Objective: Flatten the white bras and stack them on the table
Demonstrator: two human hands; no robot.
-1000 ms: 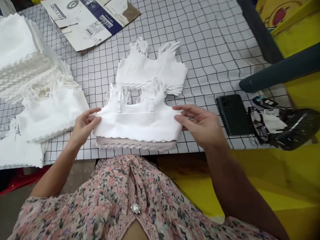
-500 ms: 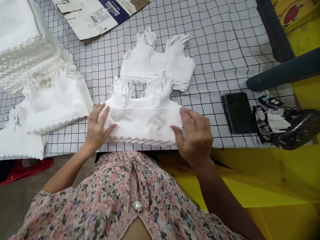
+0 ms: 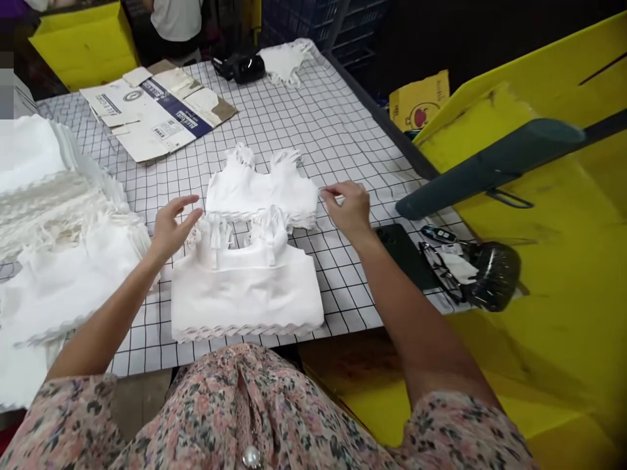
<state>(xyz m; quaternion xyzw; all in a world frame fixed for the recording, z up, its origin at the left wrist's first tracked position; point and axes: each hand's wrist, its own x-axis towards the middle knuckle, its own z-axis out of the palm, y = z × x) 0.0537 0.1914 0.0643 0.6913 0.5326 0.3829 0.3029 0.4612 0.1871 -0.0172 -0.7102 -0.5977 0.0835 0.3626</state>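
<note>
Nearest is the person's floral blouse, at the near edge of the table. Just beyond it, the near stack of white cropped tops with scalloped hems lies flat, straps toward 12 o'clock. The left hand hovers at the stack's 10 o'clock, just beside the straps, its grip wide open with the fingers spread, holding nothing. The right hand is at the stack's 1 o'clock, its grip loosely curled and empty, fingertips just beside the right edge of the far stack. This second stack of tops lies directly beyond the first, at 12 o'clock.

At 9 o'clock sit bigger piles of white tops. At 3 o'clock are a phone, glasses, a key fob and a black pouch. A flattened carton lies at 11 o'clock. A yellow board stands at 2 o'clock. At the far end of the table lies a white piece, and a co-worker's white shirt shows beyond.
</note>
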